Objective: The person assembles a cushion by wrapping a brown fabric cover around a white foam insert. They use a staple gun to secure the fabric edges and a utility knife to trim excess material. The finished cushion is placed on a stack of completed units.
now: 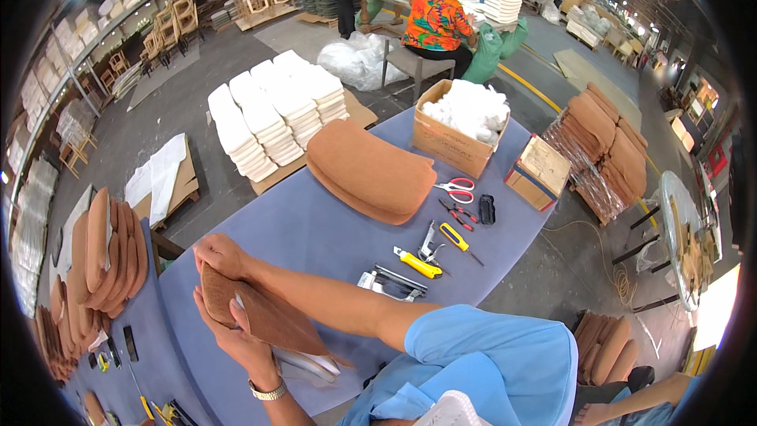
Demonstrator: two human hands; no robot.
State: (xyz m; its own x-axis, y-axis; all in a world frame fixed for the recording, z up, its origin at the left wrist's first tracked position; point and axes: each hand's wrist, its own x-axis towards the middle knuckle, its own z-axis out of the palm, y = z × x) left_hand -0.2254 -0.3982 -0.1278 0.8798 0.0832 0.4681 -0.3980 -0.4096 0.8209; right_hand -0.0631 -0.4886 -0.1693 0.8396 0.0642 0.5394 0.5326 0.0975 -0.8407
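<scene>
Both hands grip brown fabric cover [264, 315] over white foam pad [303, 363] at near edge of blue table [315, 229]. Left hand [236, 343] clamps from below, right hand [223, 256] pinches top corner. Cover looks partly pulled on; foam pokes out at lower end, so likely mid-way. Finished brown cushions [371, 170] stacked further up table. Scissors [456, 185], yellow cutter [418, 263] lie untouched.

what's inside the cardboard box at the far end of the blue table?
The cardboard box is open and heaped with white fluffy stuffing rising above its rim. Anything beneath the stuffing is covered and cannot be seen.
</scene>
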